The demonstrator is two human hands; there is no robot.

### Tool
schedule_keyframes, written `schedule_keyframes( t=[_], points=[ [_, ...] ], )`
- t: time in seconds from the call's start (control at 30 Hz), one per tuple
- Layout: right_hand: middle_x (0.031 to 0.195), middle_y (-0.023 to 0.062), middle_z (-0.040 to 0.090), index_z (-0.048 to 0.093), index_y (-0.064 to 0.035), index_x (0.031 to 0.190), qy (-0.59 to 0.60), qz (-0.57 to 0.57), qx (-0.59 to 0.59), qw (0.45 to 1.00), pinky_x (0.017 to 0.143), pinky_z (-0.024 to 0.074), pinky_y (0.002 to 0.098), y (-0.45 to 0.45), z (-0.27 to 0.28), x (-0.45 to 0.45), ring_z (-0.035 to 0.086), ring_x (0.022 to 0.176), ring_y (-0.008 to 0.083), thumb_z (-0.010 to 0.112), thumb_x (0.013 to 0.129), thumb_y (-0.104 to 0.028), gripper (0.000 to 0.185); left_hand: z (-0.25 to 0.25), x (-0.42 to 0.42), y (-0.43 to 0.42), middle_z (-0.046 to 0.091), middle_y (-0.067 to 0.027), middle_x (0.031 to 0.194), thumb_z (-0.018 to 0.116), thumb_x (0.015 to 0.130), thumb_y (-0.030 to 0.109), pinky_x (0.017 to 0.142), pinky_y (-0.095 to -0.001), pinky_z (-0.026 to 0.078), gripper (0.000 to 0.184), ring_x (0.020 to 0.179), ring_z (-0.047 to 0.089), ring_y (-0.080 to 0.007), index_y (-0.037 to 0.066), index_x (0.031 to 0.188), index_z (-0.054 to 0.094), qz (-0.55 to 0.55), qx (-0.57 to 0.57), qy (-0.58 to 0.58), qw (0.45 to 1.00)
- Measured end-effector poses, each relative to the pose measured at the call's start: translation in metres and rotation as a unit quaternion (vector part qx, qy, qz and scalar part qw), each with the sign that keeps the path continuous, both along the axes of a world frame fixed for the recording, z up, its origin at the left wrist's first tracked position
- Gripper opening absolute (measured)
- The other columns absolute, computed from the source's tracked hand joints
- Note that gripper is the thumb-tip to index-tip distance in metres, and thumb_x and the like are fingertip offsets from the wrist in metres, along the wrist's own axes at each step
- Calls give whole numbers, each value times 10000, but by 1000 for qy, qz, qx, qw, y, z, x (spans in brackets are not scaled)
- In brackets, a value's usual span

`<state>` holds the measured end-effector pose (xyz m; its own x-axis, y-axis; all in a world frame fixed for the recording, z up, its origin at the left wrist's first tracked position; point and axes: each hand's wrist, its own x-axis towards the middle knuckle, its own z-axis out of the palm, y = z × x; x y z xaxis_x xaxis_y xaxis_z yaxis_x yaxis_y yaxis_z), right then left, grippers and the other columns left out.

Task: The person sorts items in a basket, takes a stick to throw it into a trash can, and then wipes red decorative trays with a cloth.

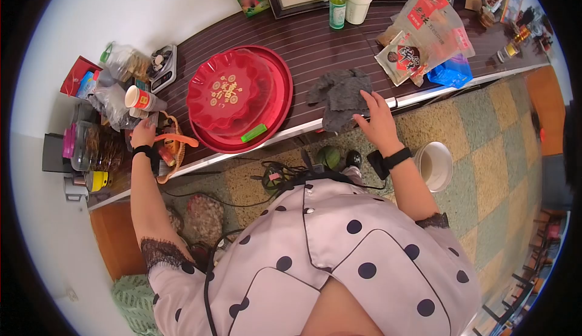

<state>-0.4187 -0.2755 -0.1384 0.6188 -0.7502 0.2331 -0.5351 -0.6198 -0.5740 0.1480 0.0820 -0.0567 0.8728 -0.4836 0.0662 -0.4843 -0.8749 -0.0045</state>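
My left hand (pixel 143 133) reaches in at the left end of the dark striped table (pixel 242 39), its fingers bent beside a wicker basket (pixel 177 161) with orange-handled scissors (pixel 176 138). Whether it grips anything is too small to make out. A paper cup (pixel 138 97) stands just beyond it. At the table's front edge, my right hand (pixel 379 120) has its fingers apart, the fingertips at the right side of a crumpled dark grey cloth (pixel 342 96). Between the hands lies a red round tray (pixel 284 87) with a scalloped red lid (pixel 212 102) and a bright green item (pixel 253 133).
Plastic jars (pixel 91 145) and a scale (pixel 163 78) crowd the left end. At the back stand a green bottle (pixel 337 8) and a pale cup (pixel 357 5). Food packets (pixel 401 59) lie to the right. A white bucket (pixel 434 166) is on the floor.
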Motion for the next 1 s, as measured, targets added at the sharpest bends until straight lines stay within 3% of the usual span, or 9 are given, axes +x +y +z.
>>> schedule_keyframes(
  t=[0.17, 0.23, 0.37, 0.4, 0.47, 0.73, 0.83, 0.9, 1.0],
  points=[
    [1281, 221, 516, 545, -104, 1300, 10, 7, -33, 999, 970, 437, 453, -16, -15, 7, 484, 1186, 396, 716, 803, -202, 535, 43, -48, -39, 635, -160, 1171, 655, 864, 244, 916, -365, 472, 433, 1092, 602, -303, 69, 1254, 586, -179, -162, -30, 970],
    [1128, 176, 617, 631, -102, 1165, -5, 9, -59, 998, 899, 465, 449, -32, -27, 10, 556, 1072, 358, 692, 823, -198, 361, 70, -94, -62, 630, -157, 1173, 651, 865, 204, 924, -355, 463, 415, 1096, 595, -289, 59, 1249, 587, -212, -189, -18, 959],
    [911, 164, 656, 650, -76, 1042, -104, 41, -125, 986, 791, 489, 431, -56, 27, 27, 604, 885, 364, 651, 862, -191, 214, 106, -173, -98, 615, -150, 1187, 657, 857, 136, 950, -338, 434, 409, 1102, 575, -251, 29, 1244, 583, -355, -257, 33, 898],
    [846, 172, 641, 637, -59, 1008, -128, 16, -36, 991, 750, 491, 419, -55, 56, 34, 603, 829, 378, 630, 879, -192, 185, 112, -191, -105, 615, -150, 1187, 657, 857, 136, 950, -338, 434, 409, 1102, 575, -251, 29, 1244, 583, -354, -259, 32, 898],
    [781, 180, 627, 623, -43, 974, -152, -9, 50, 987, 709, 493, 407, -50, 107, 49, 602, 773, 393, 610, 896, -192, 169, 123, -227, -119, 589, -119, 1250, 636, 877, 97, 1013, -320, 391, 417, 1186, 534, -218, 8, 1276, 550, -416, -260, 130, 861],
    [788, 186, 632, 639, -54, 989, -243, 161, -129, 948, 639, 498, 376, 1, 227, 95, 619, 719, 368, 621, 882, -212, 191, 101, -328, -184, 499, -127, 1352, 714, 848, 155, 1065, -357, 362, 741, 1253, 473, -212, 39, 1463, 317, -365, -377, 542, 656],
    [790, 173, 641, 656, -46, 961, -231, 201, -113, 945, 643, 502, 372, 15, 247, 100, 628, 716, 351, 632, 866, -217, 198, 93, -339, -195, 567, -99, 1259, 690, 872, 119, 1006, -327, 410, 596, 1164, 525, -161, 15, 1393, 420, -421, -396, 501, 644],
    [789, 174, 645, 666, -29, 933, -220, 206, -99, 948, 650, 500, 363, 9, 252, 97, 631, 727, 345, 635, 858, -208, 197, 90, -320, -201, 631, -54, 1123, 642, 908, 89, 923, -295, 454, 393, 1041, 564, -112, -11, 1272, 533, -416, -318, 510, 683],
    [756, 103, 650, 678, -33, 946, -196, 232, -60, 951, 659, 481, 319, -18, 257, 82, 626, 699, 227, 671, 839, -223, 217, 108, -294, -194, 641, -14, 1038, 562, 958, 117, 866, -262, 461, 246, 958, 564, -83, -23, 1158, 595, -371, -370, 494, 694]
  ],
)
